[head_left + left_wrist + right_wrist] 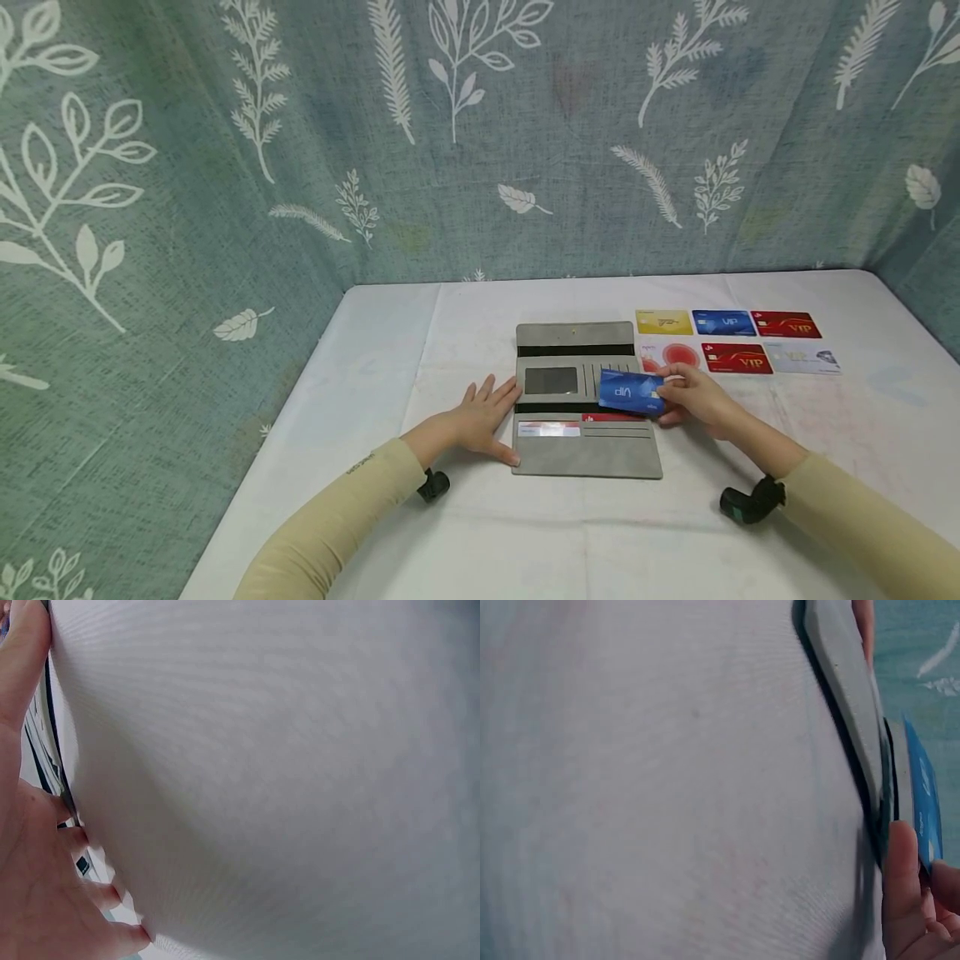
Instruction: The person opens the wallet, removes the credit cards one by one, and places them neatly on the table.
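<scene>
A grey wallet (587, 457) lies unfolded on the white table, with a dark window pocket and rows of card slots. Two cards sit in its lower slots: a pale card (549, 429) on the left and a red card (600, 417) on the right, mostly hidden. My right hand (697, 398) pinches a blue VIP card (628, 392) by its right end, above the wallet's right half. In the right wrist view that blue card (924, 795) stands out from the thumb and fingers. My left hand (483, 421) touches the wallet's left edge with fingers spread.
Behind and right of the wallet lie two rows of cards, among them a gold card (663, 322), another blue VIP card (723, 322), a red VIP card (786, 324) and a silver card (802, 358). A leaf-patterned curtain (480, 233) hangs behind the table (465, 533).
</scene>
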The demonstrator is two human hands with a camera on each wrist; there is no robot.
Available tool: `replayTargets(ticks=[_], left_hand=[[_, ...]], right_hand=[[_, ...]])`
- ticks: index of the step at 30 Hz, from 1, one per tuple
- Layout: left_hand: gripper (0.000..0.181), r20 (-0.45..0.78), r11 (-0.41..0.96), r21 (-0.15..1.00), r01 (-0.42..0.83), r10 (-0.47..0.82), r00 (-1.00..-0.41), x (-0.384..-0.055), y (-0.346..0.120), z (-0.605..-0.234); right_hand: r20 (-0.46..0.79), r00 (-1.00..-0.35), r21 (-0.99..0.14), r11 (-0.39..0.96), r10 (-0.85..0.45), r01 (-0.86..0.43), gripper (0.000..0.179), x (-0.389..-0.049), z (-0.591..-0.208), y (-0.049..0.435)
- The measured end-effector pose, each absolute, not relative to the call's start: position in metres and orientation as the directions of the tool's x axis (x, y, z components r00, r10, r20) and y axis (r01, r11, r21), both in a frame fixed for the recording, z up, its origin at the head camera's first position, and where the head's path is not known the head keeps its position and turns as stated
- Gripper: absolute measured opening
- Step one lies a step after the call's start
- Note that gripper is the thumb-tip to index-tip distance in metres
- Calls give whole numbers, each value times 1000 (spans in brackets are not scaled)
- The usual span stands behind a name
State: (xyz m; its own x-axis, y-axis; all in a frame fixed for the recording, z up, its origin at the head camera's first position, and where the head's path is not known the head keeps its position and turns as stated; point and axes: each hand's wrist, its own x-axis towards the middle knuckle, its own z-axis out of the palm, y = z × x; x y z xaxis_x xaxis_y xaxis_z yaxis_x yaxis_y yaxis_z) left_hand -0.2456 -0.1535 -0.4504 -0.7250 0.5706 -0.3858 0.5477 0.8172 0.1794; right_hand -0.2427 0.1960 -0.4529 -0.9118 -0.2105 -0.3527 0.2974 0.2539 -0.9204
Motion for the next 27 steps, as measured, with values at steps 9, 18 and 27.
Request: replayTargets(ticks=[9,18,27], left_hand=[[113,-390,831,150,535,547,-741,-245,-151,-449],[113,-387,827,161,539,555,-736,-245,-152,-449],[113,-391,828,155,539,552,-737,-245,-152,-451]], right_hand=[[-304,-936,-935,245,-177,257,46,-237,-442,207],[-275,-951,-926,304,-141,223,54,-233,-440,220],[-247,-960,-933,302,-134,197,62,-231,-437,242]])
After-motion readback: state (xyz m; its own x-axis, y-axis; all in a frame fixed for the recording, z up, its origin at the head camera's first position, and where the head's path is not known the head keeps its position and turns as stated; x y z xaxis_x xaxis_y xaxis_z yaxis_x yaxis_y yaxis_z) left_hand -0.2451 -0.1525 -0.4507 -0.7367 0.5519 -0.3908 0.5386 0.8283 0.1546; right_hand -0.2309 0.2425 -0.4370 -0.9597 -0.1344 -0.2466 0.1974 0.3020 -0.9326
